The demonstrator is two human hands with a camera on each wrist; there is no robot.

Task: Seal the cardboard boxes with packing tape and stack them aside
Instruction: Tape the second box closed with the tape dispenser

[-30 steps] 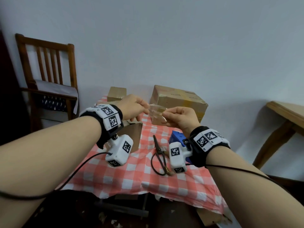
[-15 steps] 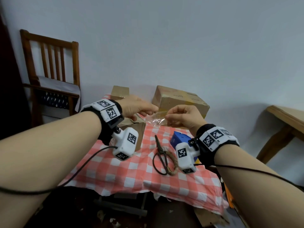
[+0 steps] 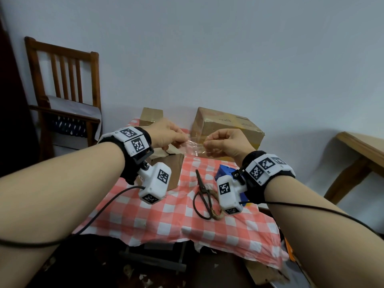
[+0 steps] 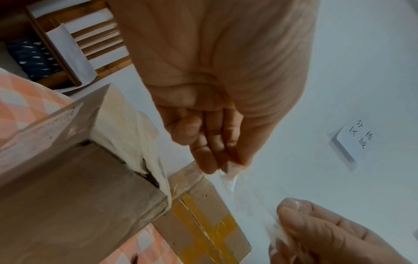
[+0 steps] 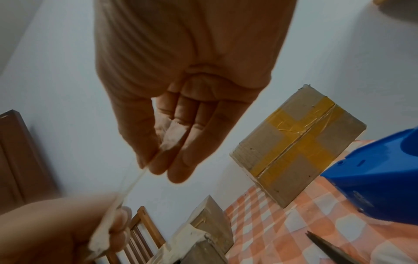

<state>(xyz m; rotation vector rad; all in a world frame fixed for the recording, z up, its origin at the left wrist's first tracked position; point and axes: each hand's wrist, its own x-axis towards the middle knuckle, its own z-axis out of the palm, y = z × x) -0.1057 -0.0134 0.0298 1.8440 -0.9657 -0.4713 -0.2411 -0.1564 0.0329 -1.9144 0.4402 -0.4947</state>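
Observation:
A short strip of clear packing tape (image 3: 193, 145) is stretched between both hands above the table. My left hand (image 3: 166, 135) pinches its left end (image 4: 230, 171) and my right hand (image 3: 223, 142) pinches its right end (image 5: 156, 155). Below the left hand stands a small cardboard box (image 3: 172, 169) with pale tape on its top edge (image 4: 126, 128). A larger box (image 3: 230, 129) sealed with yellow tape (image 5: 294, 142) sits at the back of the table. A third small box (image 3: 150, 116) stands behind the left hand.
Black scissors (image 3: 204, 194) lie on the red-and-white checked tablecloth (image 3: 166, 217), beside a blue tape dispenser (image 3: 225, 173) under my right wrist. A wooden chair (image 3: 64, 96) stands at the left, another wooden table (image 3: 361, 150) at the right. A wall is close behind.
The hands have drawn slightly apart, so the tape strip is pulled out flatter between them. The view has shifted a little; the boxes and scissors stay put.

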